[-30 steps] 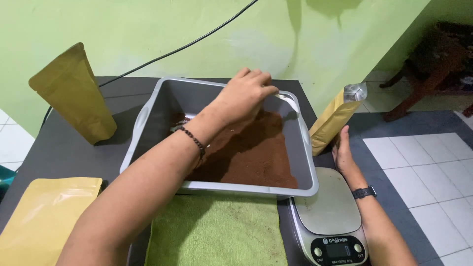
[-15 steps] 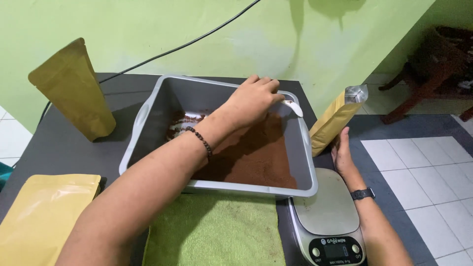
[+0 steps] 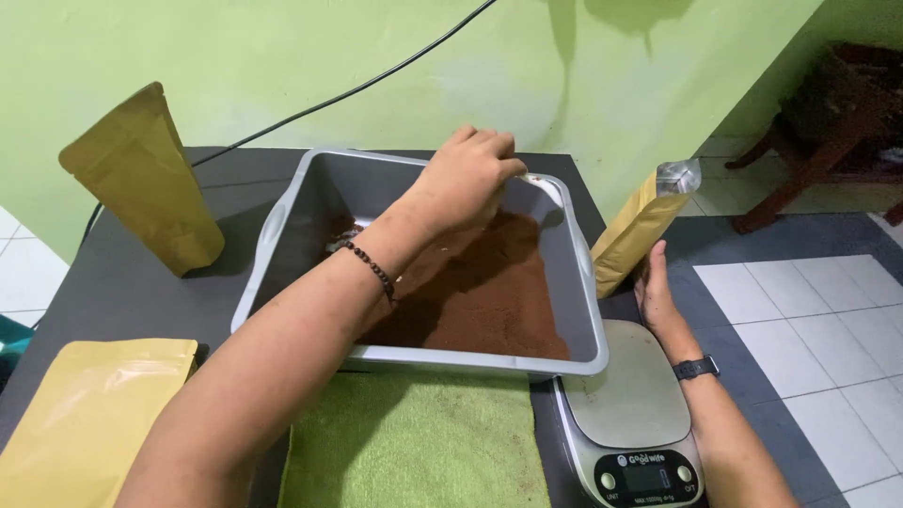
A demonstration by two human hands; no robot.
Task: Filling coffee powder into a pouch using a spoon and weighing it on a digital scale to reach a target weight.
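— Looking down, what's the biggest thing in front of you?

— You have a dark table (image 3: pixel 122 292) against a green wall (image 3: pixel 282 56), and on it a grey plastic tub (image 3: pixel 282 226) with brown ground powder (image 3: pixel 489 301) heaped toward its right and near side.

— What lies around the tub?

— A green towel (image 3: pixel 414 442) lies just in front of it, and a flat yellow pouch (image 3: pixel 85 414) rests at the near left corner. Another yellow pouch (image 3: pixel 141 179) stands upright at the far left, near the wall. A digital kitchen scale (image 3: pixel 630 414) sits at the near right, touching the tub's corner.

— Where's your left hand?

— Your left hand (image 3: pixel 466 179) reaches across, over the tub's far right corner, fingers curled narrow around a white scoop (image 3: pixel 550 188), most of which is hidden. A beaded bracelet (image 3: pixel 372 268) circles that wrist.

— And the right?

— Your right hand (image 3: pixel 654 292) is just beyond the scale, at the base of a tilted yellow stand-up pouch (image 3: pixel 635 230) with a clear open top. The palm presses its bottom, but I cannot tell whether the fingers close round it. A black watch (image 3: pixel 696 367) sits on that wrist.

— Anything else?

— A black cable (image 3: pixel 357 89) runs along the wall.
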